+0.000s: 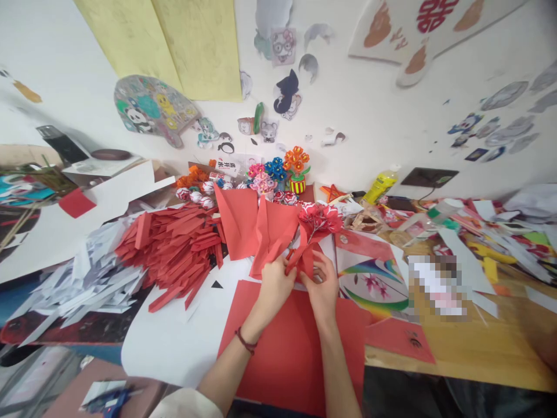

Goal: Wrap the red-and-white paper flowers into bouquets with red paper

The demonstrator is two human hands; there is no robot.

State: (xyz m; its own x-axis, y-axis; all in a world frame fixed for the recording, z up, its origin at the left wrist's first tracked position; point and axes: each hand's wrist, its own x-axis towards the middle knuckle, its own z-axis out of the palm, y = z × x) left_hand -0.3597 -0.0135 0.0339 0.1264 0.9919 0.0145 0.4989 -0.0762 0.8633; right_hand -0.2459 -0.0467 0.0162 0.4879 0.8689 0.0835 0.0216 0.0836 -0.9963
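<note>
My left hand (277, 285) pinches a piece of red paper (306, 261) between thumb and fingers. At the paper's right edge, my right hand (322, 283) has its fingers curled in, also gripping it. Just above the paper stands a bunch of red and white flowers (319, 216); where its stems end is hidden. Two folded red paper pieces stand to the left, one (238, 223) farther off and the other (275, 232) beside my left hand. Under my forearms lie flat red sheets (291, 342).
Left are heaps of red folded strips (174, 244) and white strips (96, 273). Paper flowers, including an orange bunch in a striped pot (297, 184), stand against the wall. A yellow bottle (381, 184) and paper scraps lie right. A pixelated patch covers part of the wooden table (500, 348).
</note>
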